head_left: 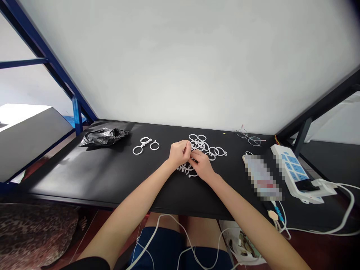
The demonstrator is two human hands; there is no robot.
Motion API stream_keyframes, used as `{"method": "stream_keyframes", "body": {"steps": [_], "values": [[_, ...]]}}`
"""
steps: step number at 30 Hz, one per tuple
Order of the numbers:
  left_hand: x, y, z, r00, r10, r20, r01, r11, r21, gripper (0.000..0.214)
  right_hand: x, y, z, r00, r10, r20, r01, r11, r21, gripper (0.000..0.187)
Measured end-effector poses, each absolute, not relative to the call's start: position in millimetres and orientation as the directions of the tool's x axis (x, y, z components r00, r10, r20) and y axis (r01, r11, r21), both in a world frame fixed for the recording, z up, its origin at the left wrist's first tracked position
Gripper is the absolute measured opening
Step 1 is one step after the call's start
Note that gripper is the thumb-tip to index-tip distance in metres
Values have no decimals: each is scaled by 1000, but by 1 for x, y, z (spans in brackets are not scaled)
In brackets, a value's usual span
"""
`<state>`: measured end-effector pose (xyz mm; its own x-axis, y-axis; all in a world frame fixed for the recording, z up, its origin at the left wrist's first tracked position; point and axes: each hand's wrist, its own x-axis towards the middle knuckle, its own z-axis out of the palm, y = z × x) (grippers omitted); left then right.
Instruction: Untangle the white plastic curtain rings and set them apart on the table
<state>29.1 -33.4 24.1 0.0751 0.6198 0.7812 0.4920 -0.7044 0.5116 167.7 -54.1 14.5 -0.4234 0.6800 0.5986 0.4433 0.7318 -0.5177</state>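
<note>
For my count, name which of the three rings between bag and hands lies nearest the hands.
The rightmost white ring; the other two sit nearer the black bag.

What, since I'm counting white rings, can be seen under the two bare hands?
White, plastic-looking rings show beyond the bare left hand and right hand, and partly on their near side, on the black tabletop. Anything directly beneath the hands is covered.
</note>
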Motion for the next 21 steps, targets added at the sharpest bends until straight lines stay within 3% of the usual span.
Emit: {"method": "stream_keyframes", "body": {"steps": [21], "values": [[28,-35,26,116,636,763,489,-705,513,36,168,-55,13,-405,697,592,456,715,-530,15]]}}
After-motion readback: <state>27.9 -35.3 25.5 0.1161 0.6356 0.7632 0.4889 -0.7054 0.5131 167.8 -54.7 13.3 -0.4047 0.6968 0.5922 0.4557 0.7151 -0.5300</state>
